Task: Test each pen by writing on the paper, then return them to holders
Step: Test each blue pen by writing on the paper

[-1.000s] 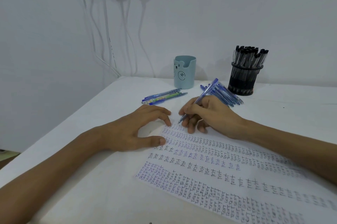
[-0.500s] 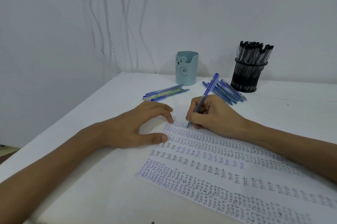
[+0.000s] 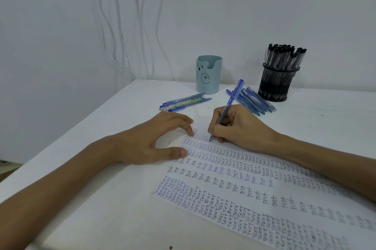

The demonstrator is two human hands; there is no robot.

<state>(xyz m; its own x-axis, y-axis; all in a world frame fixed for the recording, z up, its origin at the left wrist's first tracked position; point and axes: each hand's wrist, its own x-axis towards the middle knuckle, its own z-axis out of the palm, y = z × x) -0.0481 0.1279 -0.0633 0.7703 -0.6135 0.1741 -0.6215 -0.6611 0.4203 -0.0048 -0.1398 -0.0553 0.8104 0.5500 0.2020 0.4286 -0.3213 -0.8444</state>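
My right hand (image 3: 240,125) grips a blue pen (image 3: 231,103) in a writing hold, tip touching the top left of the paper (image 3: 234,194), which is covered in rows of "TEST". My left hand (image 3: 154,139) rests with fingers spread, thumb and forefinger pressing the paper's upper left corner. A light blue bear holder (image 3: 209,74) stands at the back. A black mesh holder (image 3: 276,82) full of black pens is to its right. Loose blue pens (image 3: 254,100) lie beside the mesh holder, and a few pens (image 3: 184,102) lie left of the blue holder.
The white table (image 3: 101,198) meets the wall at the back, and its left edge drops off near my left forearm. White cables (image 3: 120,32) hang down the wall from a power strip at the top.
My right hand shifted its hold from a flat grasp to an upright writing grip and set the pen tip on the paper. The left hand stayed put.
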